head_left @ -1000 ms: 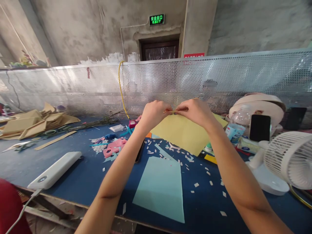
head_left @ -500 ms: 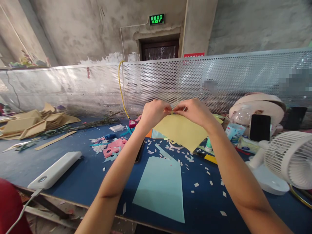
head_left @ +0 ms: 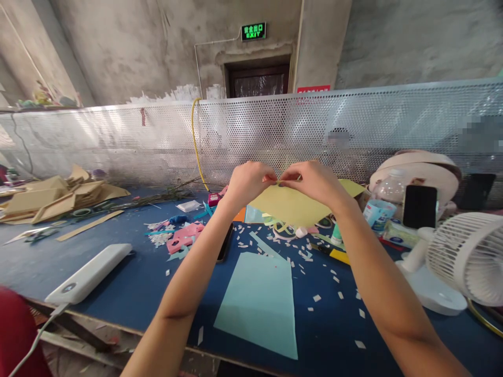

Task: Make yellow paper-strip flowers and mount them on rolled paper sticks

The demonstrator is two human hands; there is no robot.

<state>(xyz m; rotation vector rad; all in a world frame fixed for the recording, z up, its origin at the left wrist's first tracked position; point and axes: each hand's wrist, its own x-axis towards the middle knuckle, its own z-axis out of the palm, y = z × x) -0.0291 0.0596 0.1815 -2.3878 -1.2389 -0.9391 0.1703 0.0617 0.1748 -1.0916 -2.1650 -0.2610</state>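
Both hands hold a sheet of yellow paper [head_left: 293, 205] up above the far part of the table. My left hand [head_left: 251, 180] pinches its upper edge near the middle, with the fingertips close to those of the other hand. My right hand [head_left: 308, 180] is closed on the same edge just to the right. The sheet hangs toward me, bowed, and part of it shows beyond the right wrist. Beneath, a light blue sheet of paper [head_left: 259, 303] lies flat on the blue table, with small white paper scraps scattered around it.
On the left are a white power bank [head_left: 90, 275] with a cable and a pile of cardboard pieces [head_left: 51, 196]. Pink paper scraps [head_left: 184, 238] lie nearer the middle. A yellow-handled cutter [head_left: 338, 255], a phone [head_left: 419, 207] and a white fan [head_left: 463, 256] are right. Perforated metal panels [head_left: 251, 131] stand behind.
The yellow paper's lower corner has lifted, uncovering more of the items behind it, and more of it shows right of my right wrist. Both hands stay nearly in place.
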